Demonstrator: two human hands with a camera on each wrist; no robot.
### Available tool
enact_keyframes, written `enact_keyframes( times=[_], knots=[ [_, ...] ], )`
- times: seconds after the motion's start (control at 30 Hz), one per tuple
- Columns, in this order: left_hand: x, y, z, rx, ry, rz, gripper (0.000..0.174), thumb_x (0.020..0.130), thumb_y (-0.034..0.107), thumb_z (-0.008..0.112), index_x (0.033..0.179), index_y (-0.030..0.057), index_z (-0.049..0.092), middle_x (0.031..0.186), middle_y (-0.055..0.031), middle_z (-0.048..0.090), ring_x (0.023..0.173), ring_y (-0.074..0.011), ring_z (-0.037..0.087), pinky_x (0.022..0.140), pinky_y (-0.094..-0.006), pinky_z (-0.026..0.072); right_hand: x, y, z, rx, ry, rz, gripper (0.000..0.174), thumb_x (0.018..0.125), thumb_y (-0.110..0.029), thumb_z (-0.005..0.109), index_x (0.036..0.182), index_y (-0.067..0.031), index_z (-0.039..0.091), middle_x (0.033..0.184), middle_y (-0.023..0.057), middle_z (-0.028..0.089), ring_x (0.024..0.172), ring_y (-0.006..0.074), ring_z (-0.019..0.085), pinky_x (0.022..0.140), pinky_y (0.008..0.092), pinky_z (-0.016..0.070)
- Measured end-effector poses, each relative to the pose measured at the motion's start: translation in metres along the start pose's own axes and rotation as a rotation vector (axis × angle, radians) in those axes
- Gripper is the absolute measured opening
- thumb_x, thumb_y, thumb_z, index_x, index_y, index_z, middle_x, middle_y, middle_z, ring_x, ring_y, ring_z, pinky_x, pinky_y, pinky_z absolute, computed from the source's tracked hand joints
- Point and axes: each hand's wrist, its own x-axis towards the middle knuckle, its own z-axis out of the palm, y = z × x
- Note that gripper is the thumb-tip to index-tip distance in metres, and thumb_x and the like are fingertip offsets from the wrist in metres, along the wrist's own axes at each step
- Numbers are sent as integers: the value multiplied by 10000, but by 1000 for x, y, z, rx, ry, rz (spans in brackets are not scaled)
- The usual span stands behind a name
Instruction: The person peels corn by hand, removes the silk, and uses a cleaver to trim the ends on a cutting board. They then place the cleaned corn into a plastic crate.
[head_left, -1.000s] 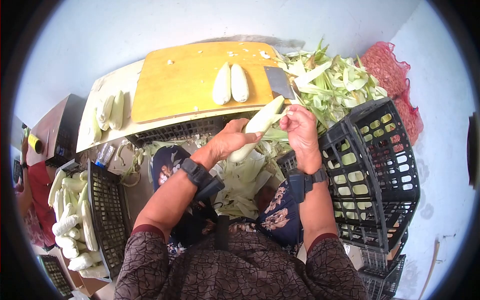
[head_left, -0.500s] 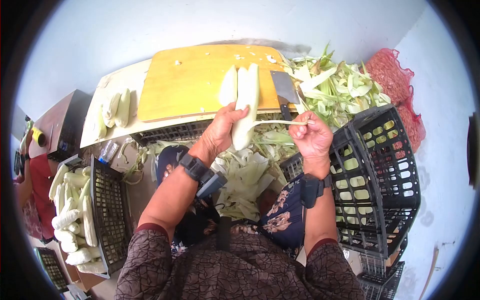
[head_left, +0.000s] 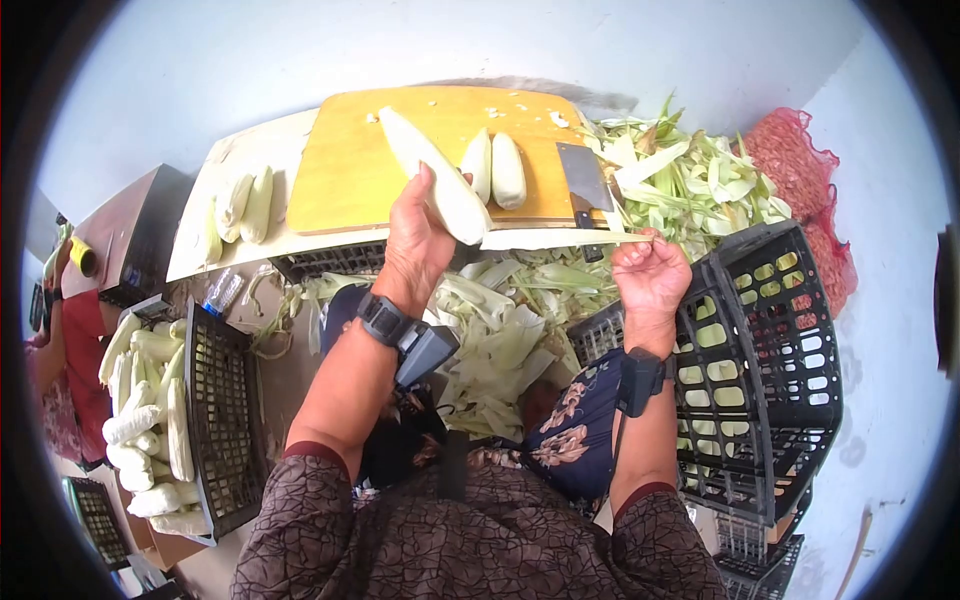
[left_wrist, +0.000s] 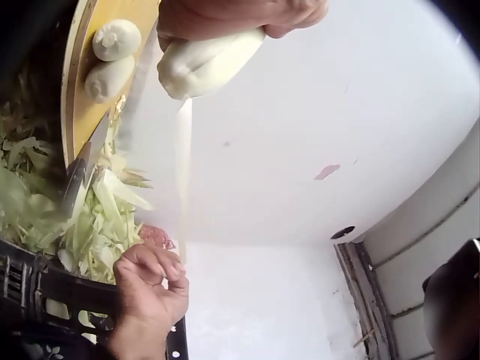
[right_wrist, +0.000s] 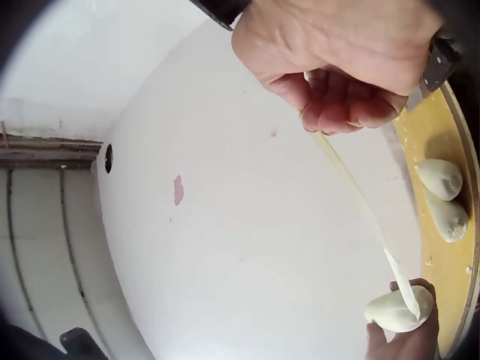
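Observation:
My left hand (head_left: 415,240) grips a pale ear of corn (head_left: 408,142), tilted over the near edge of the yellow board (head_left: 340,170). From the ear's lower end a long strip of husk (head_left: 560,239) stretches nearly level to my right hand (head_left: 652,285), whose thumb and fingertips pinch its far end. The right wrist view shows this husk strip (right_wrist: 360,199) pulled taut, still joined to the ear (right_wrist: 390,311). Two bare ears (head_left: 508,172) lie side by side on the board. Right of them a cleaver (head_left: 580,172) lies with its handle over the near edge.
Husks (head_left: 680,170) are heaped at the right beside red mesh sacks (head_left: 790,155). A black crate (head_left: 720,360) leans by my right arm. Another crate (head_left: 225,420), with several ears (head_left: 145,400), stands at left. More ears (head_left: 240,205) lie left of the board. Another person's arm shows far left.
The ear has swung up and left in my left hand, its tip now over the board. My right hand has moved right, drawing the husk strip out long from the ear.

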Motion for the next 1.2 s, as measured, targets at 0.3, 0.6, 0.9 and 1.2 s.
enact_keyframes(
  times=[0.3, 0.6, 0.9, 1.2],
  knots=[
    [4, -1, -8, 17, -9, 138, 451, 853, 354, 544, 1129, 10, 452, 1017, -151, 561, 968, -267, 544, 858, -403, 436, 4, 21, 18, -1031, 471, -234, 194, 800, -105, 591, 923, 35, 536, 682, 60, 606, 543, 108, 565, 472, 191, 427],
    [-9, -16, 2, 292, -201, 193, 388, 844, 255, 570, 1122, 10, 454, 1001, -110, 564, 939, -214, 562, 785, -334, 461, -6, 51, 32, -1273, 152, -358, 427, 817, -169, 624, 1141, 52, 457, 834, 124, 611, 578, 99, 547, 494, 221, 468],
    [-16, -26, 4, 376, -260, 165, 377, 846, 239, 560, 1132, 17, 455, 970, -109, 581, 903, -164, 554, 783, -304, 455, -21, 86, 42, -1174, -139, 272, 279, 833, -113, 574, 1038, 72, 531, 802, 98, 613, 485, 68, 494, 423, 204, 422],
    [-17, -30, 2, 398, -276, 156, 410, 848, 240, 558, 1168, 15, 435, 1011, -113, 565, 941, -179, 554, 798, -317, 459, -22, 87, 47, -1208, -122, 376, 221, 840, -147, 509, 918, 35, 607, 619, 54, 572, 434, 67, 465, 407, 179, 370]
  ],
)
